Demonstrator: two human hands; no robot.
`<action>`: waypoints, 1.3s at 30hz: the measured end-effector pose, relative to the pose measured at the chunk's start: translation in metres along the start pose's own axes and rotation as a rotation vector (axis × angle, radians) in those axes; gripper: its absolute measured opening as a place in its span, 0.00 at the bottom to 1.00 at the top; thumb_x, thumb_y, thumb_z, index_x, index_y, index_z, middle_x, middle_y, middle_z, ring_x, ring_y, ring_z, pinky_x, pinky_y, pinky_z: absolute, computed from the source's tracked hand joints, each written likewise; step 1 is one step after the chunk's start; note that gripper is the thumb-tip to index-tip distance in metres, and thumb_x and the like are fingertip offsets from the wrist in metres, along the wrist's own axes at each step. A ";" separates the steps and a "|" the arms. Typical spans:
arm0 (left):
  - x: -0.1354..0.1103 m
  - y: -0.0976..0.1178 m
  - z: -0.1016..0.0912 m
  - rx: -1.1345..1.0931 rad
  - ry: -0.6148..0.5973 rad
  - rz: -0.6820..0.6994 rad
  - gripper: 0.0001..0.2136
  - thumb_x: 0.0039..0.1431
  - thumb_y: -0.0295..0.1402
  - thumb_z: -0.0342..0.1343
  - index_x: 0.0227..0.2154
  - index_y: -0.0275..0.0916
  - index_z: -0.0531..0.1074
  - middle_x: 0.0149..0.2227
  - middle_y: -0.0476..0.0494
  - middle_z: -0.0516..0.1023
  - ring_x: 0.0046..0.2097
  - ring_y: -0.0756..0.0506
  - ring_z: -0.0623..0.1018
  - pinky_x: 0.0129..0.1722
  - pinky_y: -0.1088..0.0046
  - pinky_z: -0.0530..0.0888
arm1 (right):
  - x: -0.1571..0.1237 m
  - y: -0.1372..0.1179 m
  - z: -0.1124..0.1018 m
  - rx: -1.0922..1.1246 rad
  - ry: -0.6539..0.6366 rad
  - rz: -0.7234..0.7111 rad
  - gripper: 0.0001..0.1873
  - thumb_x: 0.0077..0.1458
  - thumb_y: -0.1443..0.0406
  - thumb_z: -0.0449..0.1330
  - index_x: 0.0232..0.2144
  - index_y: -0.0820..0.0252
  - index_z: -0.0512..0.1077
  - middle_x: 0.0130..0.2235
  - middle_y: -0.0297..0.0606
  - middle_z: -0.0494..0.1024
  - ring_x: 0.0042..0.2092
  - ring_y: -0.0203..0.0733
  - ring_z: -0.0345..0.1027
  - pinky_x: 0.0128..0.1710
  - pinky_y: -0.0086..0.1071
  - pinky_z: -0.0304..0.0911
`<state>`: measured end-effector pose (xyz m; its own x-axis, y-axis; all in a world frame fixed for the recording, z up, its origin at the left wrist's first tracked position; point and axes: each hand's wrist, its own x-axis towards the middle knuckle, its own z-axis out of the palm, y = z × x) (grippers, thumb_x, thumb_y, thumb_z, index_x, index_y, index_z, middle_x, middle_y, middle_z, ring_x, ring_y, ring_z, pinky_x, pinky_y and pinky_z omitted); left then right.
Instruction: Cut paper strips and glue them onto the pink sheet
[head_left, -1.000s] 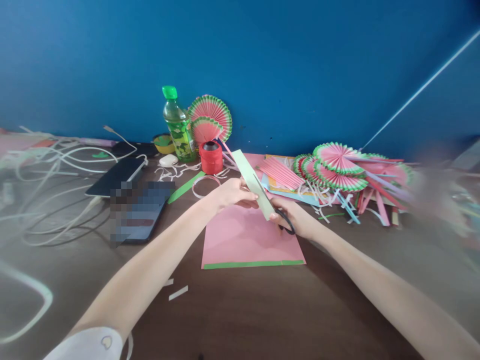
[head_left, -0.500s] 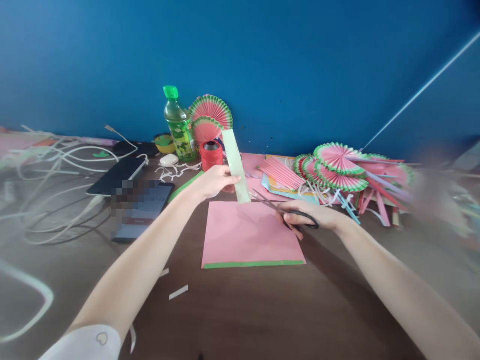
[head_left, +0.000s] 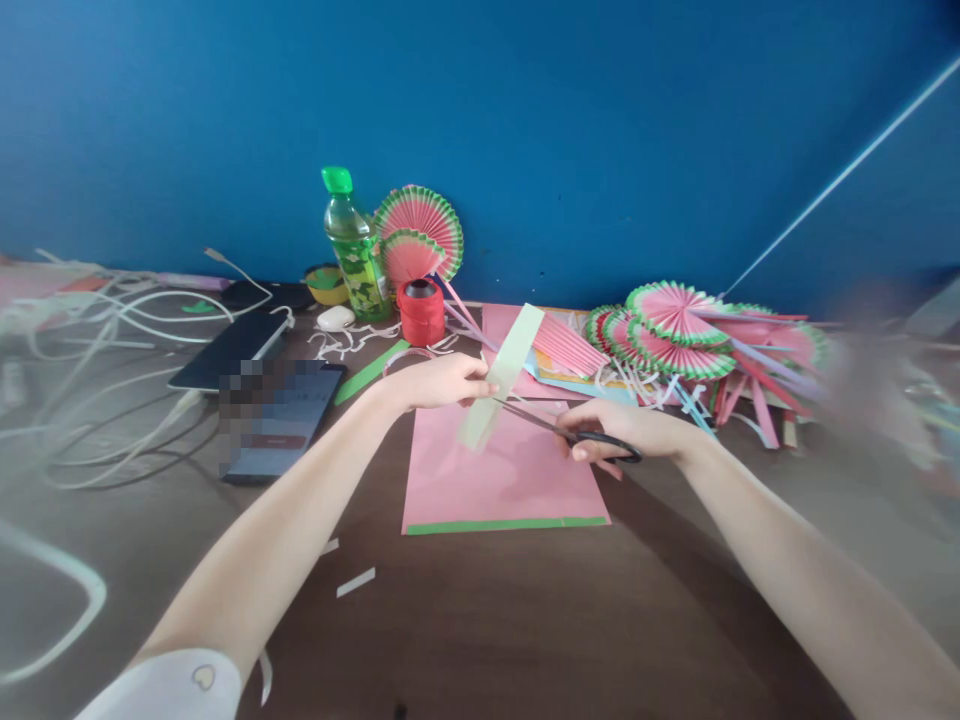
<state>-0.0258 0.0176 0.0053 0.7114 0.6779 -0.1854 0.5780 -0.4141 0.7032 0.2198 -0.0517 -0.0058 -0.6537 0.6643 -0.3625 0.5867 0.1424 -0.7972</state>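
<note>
My left hand [head_left: 450,382] pinches a pale green paper strip [head_left: 517,342] near its middle; the strip slants up to the right and its lower end is blurred. In my right hand [head_left: 611,432] is a pair of black-handled scissors [head_left: 536,418], blades pointing left. Their tips reach the strip just by my left fingertips; whether they are cutting into it I cannot tell. Below both hands a pink paper sheet [head_left: 495,490] lies flat on the table, with a narrow green strip [head_left: 510,525] along its near edge.
Behind my left hand stand a red thread spool [head_left: 422,315], a green bottle [head_left: 352,250] and pleated paper fans [head_left: 424,225]. More fans [head_left: 679,315] are piled at right. A phone [head_left: 289,425], a power bank [head_left: 229,350] and white cables [head_left: 112,330] lie left. Paper scraps [head_left: 355,582] lie in front.
The pale green strip has swung from leaning left to leaning right, turned in my left hand. The scissor tips now meet it beside my left fingers. My right hand has barely moved.
</note>
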 end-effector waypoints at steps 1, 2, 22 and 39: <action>0.000 0.000 0.000 -0.004 -0.001 -0.001 0.14 0.51 0.44 0.50 0.24 0.37 0.66 0.22 0.51 0.66 0.24 0.52 0.66 0.26 0.77 0.59 | 0.000 0.000 0.000 0.001 -0.002 -0.002 0.20 0.48 0.50 0.55 0.28 0.63 0.65 0.17 0.25 0.62 0.15 0.28 0.57 0.17 0.23 0.51; 0.000 0.001 0.001 -0.012 -0.003 0.000 0.14 0.50 0.44 0.50 0.24 0.37 0.67 0.22 0.51 0.66 0.24 0.52 0.66 0.26 0.77 0.59 | 0.001 -0.001 0.001 0.004 -0.005 -0.002 0.20 0.48 0.50 0.56 0.28 0.63 0.65 0.18 0.26 0.62 0.15 0.27 0.57 0.16 0.23 0.51; -0.004 0.008 0.000 0.015 0.042 -0.025 0.16 0.49 0.43 0.51 0.16 0.37 0.59 0.18 0.52 0.67 0.21 0.53 0.63 0.23 0.76 0.57 | 0.004 -0.002 0.003 0.030 0.002 0.005 0.18 0.47 0.51 0.57 0.26 0.63 0.65 0.17 0.25 0.62 0.14 0.27 0.57 0.15 0.23 0.51; -0.003 0.011 0.003 -0.030 0.087 0.008 0.15 0.50 0.43 0.50 0.19 0.37 0.63 0.18 0.52 0.67 0.22 0.53 0.65 0.25 0.76 0.59 | 0.007 -0.008 0.008 0.041 -0.065 -0.049 0.15 0.48 0.55 0.58 0.25 0.63 0.64 0.15 0.24 0.60 0.14 0.27 0.57 0.16 0.22 0.50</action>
<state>-0.0206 0.0090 0.0114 0.6781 0.7250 -0.1202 0.5591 -0.4028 0.7247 0.2071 -0.0542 -0.0060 -0.7114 0.6083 -0.3519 0.5341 0.1426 -0.8333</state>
